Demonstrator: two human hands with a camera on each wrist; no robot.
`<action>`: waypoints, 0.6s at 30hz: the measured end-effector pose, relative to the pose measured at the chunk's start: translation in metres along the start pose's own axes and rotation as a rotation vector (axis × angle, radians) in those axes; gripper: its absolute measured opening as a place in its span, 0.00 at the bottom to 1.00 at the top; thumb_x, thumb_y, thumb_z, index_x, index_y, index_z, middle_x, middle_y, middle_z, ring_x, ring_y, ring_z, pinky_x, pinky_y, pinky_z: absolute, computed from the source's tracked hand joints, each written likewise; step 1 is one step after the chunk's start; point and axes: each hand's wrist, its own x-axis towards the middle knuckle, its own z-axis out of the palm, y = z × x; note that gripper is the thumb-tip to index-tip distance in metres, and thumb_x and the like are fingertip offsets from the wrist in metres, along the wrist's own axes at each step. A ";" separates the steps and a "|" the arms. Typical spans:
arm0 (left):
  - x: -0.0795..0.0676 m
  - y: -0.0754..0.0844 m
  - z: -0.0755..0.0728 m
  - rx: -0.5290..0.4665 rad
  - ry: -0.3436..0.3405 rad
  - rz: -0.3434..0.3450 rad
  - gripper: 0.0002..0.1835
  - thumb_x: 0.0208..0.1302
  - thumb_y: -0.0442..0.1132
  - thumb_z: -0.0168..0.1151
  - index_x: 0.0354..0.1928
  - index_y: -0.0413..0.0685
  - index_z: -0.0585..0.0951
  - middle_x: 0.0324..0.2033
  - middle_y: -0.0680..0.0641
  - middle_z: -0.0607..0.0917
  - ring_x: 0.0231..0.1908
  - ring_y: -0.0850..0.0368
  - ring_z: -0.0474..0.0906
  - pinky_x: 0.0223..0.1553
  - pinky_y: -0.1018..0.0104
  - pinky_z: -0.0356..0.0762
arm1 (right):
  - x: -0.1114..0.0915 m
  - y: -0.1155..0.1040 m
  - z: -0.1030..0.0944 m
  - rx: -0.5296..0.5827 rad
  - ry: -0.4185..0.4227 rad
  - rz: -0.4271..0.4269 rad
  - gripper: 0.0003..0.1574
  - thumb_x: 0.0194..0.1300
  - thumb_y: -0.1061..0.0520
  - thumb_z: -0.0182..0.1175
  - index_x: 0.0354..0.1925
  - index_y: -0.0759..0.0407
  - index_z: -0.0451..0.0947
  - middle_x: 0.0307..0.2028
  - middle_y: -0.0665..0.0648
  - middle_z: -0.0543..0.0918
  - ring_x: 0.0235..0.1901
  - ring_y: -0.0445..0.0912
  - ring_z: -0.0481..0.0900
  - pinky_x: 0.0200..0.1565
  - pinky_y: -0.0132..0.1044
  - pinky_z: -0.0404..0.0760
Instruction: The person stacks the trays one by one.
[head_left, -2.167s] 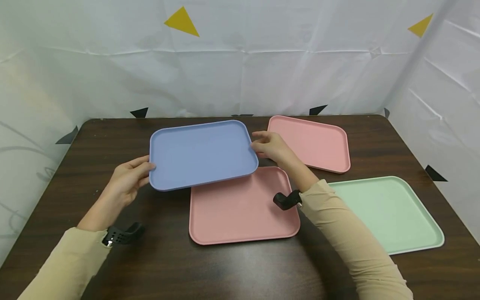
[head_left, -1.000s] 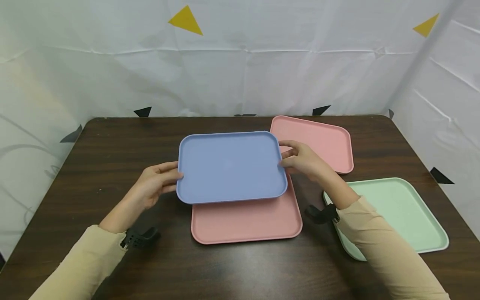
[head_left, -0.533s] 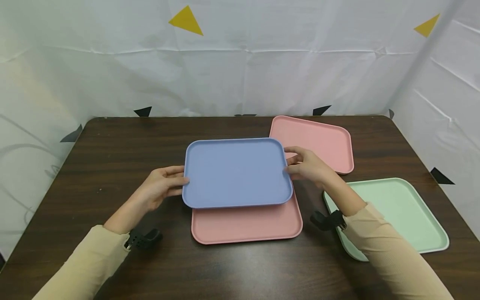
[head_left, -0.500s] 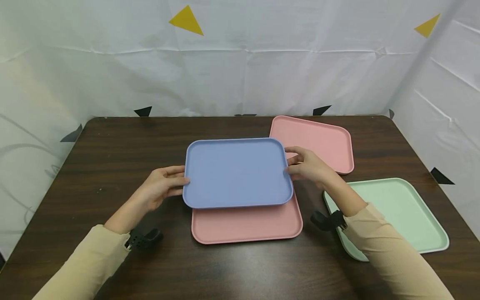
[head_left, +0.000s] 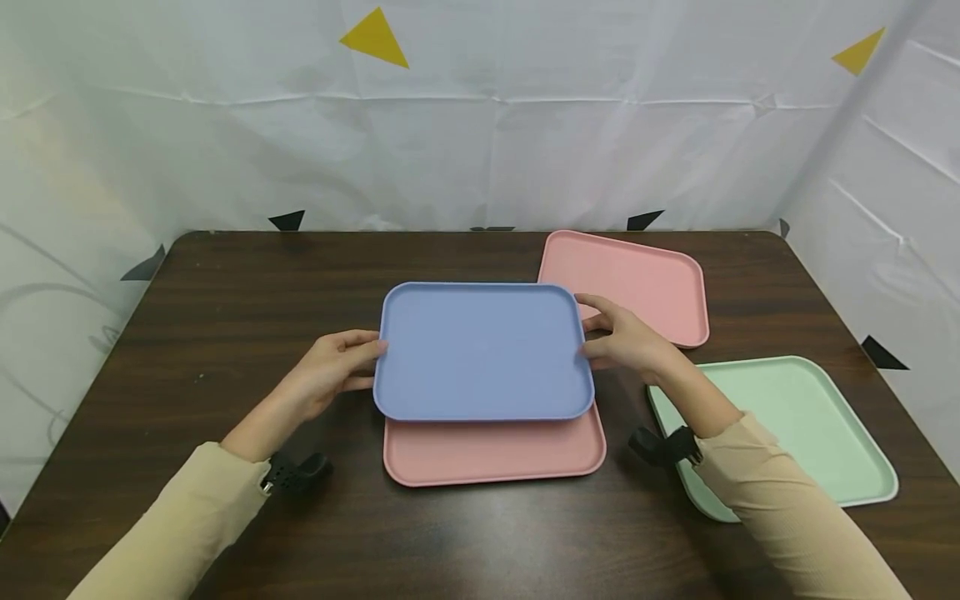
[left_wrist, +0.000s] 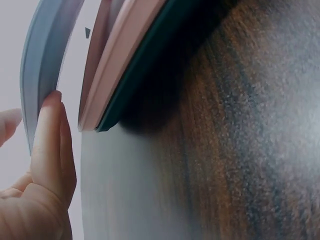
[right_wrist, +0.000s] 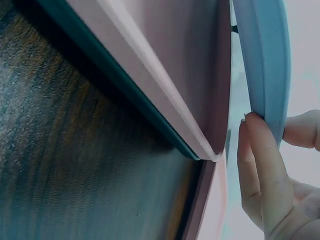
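Note:
A blue rectangular tray (head_left: 483, 350) is held up between both hands. My left hand (head_left: 330, 371) pinches its left edge, thumb on top and fingers beneath. On the opposite edge my right hand (head_left: 626, 337) grips it the same way. Below it lies a larger pink tray (head_left: 495, 457), its back part hidden by the blue one. A gap shows between the blue tray (left_wrist: 47, 55) and the pink tray (left_wrist: 120, 55) in the left wrist view. A dark green layer (right_wrist: 115, 75) lies directly beneath the pink tray in the right wrist view.
A smaller pink tray (head_left: 633, 287) lies turned slightly at the back right, partly behind the right hand. To the right is a light green tray (head_left: 795, 425), overlapped by the right sleeve (head_left: 787, 500). All rest on a dark wooden table (head_left: 247, 283) before white sheeting (head_left: 495, 150).
Both hands have carried the blue tray to the right and nearer, from left of the large pink tray to over it. Its slant has straightened. The other trays have stayed put.

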 end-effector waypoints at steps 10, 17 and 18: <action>0.003 -0.001 0.004 0.055 0.019 0.029 0.27 0.71 0.42 0.52 0.64 0.31 0.64 0.43 0.46 0.83 0.37 0.68 0.80 0.42 0.69 0.85 | -0.002 0.007 -0.003 -0.016 0.028 -0.026 0.38 0.68 0.63 0.49 0.71 0.62 0.48 0.46 0.65 0.73 0.40 0.44 0.78 0.47 0.47 0.85; 0.003 -0.002 0.004 0.096 -0.018 0.054 0.32 0.71 0.38 0.52 0.72 0.39 0.56 0.63 0.29 0.70 0.44 0.61 0.80 0.43 0.63 0.86 | -0.005 0.010 -0.004 -0.043 0.023 -0.035 0.37 0.69 0.62 0.49 0.72 0.63 0.49 0.40 0.60 0.76 0.42 0.44 0.78 0.49 0.51 0.84; 0.003 -0.001 0.004 0.100 -0.015 0.056 0.32 0.70 0.37 0.53 0.72 0.39 0.56 0.62 0.29 0.70 0.45 0.61 0.80 0.43 0.62 0.86 | -0.005 0.010 -0.004 -0.039 0.017 -0.035 0.38 0.68 0.62 0.49 0.72 0.63 0.48 0.40 0.60 0.75 0.41 0.43 0.78 0.49 0.51 0.84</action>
